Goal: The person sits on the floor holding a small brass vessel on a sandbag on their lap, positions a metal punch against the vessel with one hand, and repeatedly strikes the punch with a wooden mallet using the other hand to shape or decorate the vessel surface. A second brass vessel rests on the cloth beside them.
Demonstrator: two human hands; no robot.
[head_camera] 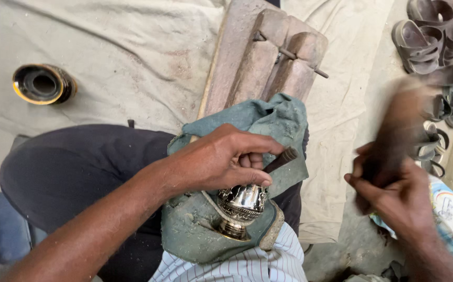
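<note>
Pinning a brass vase on the green cloth over my lap, left hand closed around it and a chisel. Right hand, blurred, grips a mallet; a mis-aimed blow could hit my knuckles or dent the vase.

A pale, stained cloth covers the floor, a round black tin lying far left, a wooden block at centre, worn sandals piled far right
</note>
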